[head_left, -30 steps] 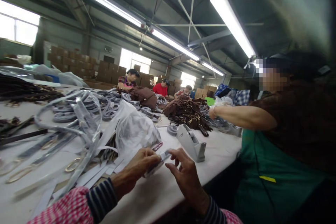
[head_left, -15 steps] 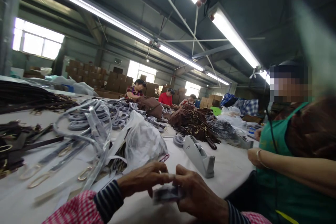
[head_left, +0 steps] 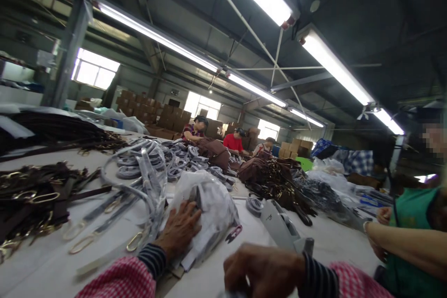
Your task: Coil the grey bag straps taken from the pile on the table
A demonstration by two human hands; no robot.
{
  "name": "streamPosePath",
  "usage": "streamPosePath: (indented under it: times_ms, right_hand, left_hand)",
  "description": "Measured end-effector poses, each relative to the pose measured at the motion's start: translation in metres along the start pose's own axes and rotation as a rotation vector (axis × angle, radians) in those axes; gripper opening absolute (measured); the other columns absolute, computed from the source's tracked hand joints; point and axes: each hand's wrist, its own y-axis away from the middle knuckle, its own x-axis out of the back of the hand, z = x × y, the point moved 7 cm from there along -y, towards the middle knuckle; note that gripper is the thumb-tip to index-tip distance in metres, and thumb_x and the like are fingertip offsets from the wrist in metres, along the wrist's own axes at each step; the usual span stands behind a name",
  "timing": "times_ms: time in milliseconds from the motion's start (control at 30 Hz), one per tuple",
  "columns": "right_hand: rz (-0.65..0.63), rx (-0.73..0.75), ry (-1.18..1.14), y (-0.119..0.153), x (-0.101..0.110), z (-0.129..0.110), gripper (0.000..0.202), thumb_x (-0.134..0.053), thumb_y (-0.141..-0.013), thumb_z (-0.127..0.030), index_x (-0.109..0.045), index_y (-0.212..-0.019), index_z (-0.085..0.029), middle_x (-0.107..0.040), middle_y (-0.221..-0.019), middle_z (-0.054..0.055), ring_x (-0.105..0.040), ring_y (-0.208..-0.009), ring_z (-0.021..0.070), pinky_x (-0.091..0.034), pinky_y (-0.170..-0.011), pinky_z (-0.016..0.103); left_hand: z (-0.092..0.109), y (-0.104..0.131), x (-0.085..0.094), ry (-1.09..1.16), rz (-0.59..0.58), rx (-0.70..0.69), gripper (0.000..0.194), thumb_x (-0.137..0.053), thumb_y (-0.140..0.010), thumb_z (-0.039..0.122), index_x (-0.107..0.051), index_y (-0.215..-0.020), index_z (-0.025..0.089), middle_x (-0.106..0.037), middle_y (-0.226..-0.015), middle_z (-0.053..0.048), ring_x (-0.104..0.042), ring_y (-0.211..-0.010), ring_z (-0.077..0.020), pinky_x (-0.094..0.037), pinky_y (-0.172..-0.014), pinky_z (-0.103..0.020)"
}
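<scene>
My left hand (head_left: 181, 229) lies with spread fingers on a crumpled clear plastic bag (head_left: 213, 200), which has thin grey and white pieces inside. Low in the view, my right hand (head_left: 260, 270) is curled, its fingers bent down. A greyish bit shows below those fingers, cut off by the frame edge and too blurred to name. Just beyond my right hand stands a grey tape dispenser (head_left: 279, 223). A small pink clip-like thing (head_left: 233, 233) sits at the bag's right edge.
Plastic-wrapped grey straps (head_left: 150, 181) with gold rings lie to the left, beside dark brown straps (head_left: 38, 191) with metal hooks. Brown bags (head_left: 268, 177) are heaped farther back. A co-worker in a green apron (head_left: 414, 214) stands at the right; several people work across the table.
My hands were together over a small grey, shiny bundle. The left has moved away onto the plastic bag; the right has come lower and nearer. The view has turned left.
</scene>
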Motion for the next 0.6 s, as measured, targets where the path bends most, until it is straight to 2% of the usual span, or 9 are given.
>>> streamPosePath:
  times_ms: [67,133,167,233,267,300,367,500,600]
  right_hand:
    - [0.234,-0.064,0.065,-0.02,0.07,-0.017,0.031,-0.083,-0.072,-0.041,-0.065,-0.071,-0.016,-0.056,-0.07,-0.002,-0.048,-0.059,0.0108,-0.038,-0.052,0.021]
    - [0.803,-0.007,0.118,-0.026,0.163,-0.047,0.031,-0.084,-0.069,-0.042,-0.071,-0.078,-0.016,-0.061,-0.074,0.001,-0.051,-0.061,0.0139,-0.04,-0.049,0.023]
    - [0.958,0.038,0.123,-0.03,0.196,-0.059,0.035,-0.081,-0.072,-0.042,-0.073,-0.095,-0.017,-0.065,-0.09,0.005,-0.056,-0.072,0.0167,-0.046,-0.054,0.024]
    - [1.16,0.101,0.102,-0.042,0.236,-0.07,0.053,-0.076,-0.077,-0.047,-0.068,-0.122,-0.021,-0.064,-0.116,0.01,-0.06,-0.092,0.0224,-0.053,-0.064,0.029]
    - [1.188,0.119,0.087,-0.051,0.24,-0.068,0.063,-0.076,-0.077,-0.049,-0.062,-0.132,-0.022,-0.06,-0.125,0.013,-0.06,-0.096,0.0239,-0.055,-0.066,0.031]
    - [1.188,0.126,0.081,-0.061,0.234,-0.061,0.07,-0.076,-0.077,-0.05,-0.058,-0.138,-0.022,-0.058,-0.13,0.014,-0.061,-0.096,0.0245,-0.056,-0.068,0.034]
    - [1.116,0.116,0.106,-0.079,0.195,-0.037,0.072,-0.078,-0.077,-0.048,-0.056,-0.139,-0.019,-0.059,-0.129,0.015,-0.063,-0.088,0.0227,-0.057,-0.071,0.037]
    - [0.964,0.083,0.218,-0.087,0.071,0.032,0.034,-0.07,-0.087,-0.033,-0.066,-0.118,-0.022,-0.065,-0.113,0.007,-0.064,-0.091,0.0217,-0.053,-0.087,0.039]
    - [0.858,0.035,0.172,-0.08,-0.004,0.077,0.028,-0.065,-0.085,-0.022,-0.067,-0.113,-0.023,-0.064,-0.106,0.006,-0.063,-0.096,0.0234,-0.051,-0.089,0.037]
  left_hand:
    - [0.0,0.001,-0.012,0.011,-0.013,-0.007,0.047,-0.052,-0.096,0.028,-0.059,-0.142,0.027,-0.047,-0.158,-0.015,-0.032,-0.15,-0.0422,-0.031,-0.113,-0.064]
    - [0.001,0.001,-0.014,0.027,-0.013,-0.013,0.047,-0.055,-0.094,0.029,-0.061,-0.14,0.025,-0.048,-0.156,-0.017,-0.033,-0.148,-0.0439,-0.032,-0.111,-0.064]
    - [0.002,0.0,-0.013,0.035,-0.008,-0.012,0.046,-0.056,-0.093,0.03,-0.063,-0.138,0.024,-0.049,-0.155,-0.017,-0.034,-0.147,-0.044,-0.034,-0.11,-0.064]
    - [0.004,-0.002,-0.006,0.047,-0.007,-0.007,0.039,-0.059,-0.092,0.034,-0.067,-0.129,0.024,-0.053,-0.151,-0.015,-0.039,-0.144,-0.0423,-0.039,-0.107,-0.061]
    - [0.004,-0.003,0.0,0.057,-0.004,-0.004,0.035,-0.059,-0.093,0.037,-0.07,-0.124,0.025,-0.058,-0.146,-0.013,-0.044,-0.14,-0.0399,-0.042,-0.105,-0.057]
    - [0.004,-0.005,0.006,0.069,0.003,0.003,0.031,-0.059,-0.093,0.039,-0.072,-0.118,0.026,-0.064,-0.138,-0.011,-0.05,-0.135,-0.0366,-0.045,-0.102,-0.052]
    - [-0.003,-0.011,0.026,0.095,0.045,0.052,0.026,-0.056,-0.097,0.041,-0.073,-0.112,0.029,-0.072,-0.122,-0.006,-0.059,-0.123,-0.0298,-0.047,-0.098,-0.042]
    - [-0.047,-0.018,0.071,0.114,0.22,0.303,0.04,-0.033,-0.107,0.038,-0.07,-0.113,0.023,-0.073,-0.115,-0.012,-0.065,-0.114,-0.0285,-0.046,-0.095,-0.04]
    - [-0.086,-0.012,0.079,0.135,0.271,0.447,0.028,-0.044,-0.104,0.031,-0.069,-0.112,0.019,-0.071,-0.121,-0.017,-0.061,-0.122,-0.033,-0.045,-0.099,-0.043]
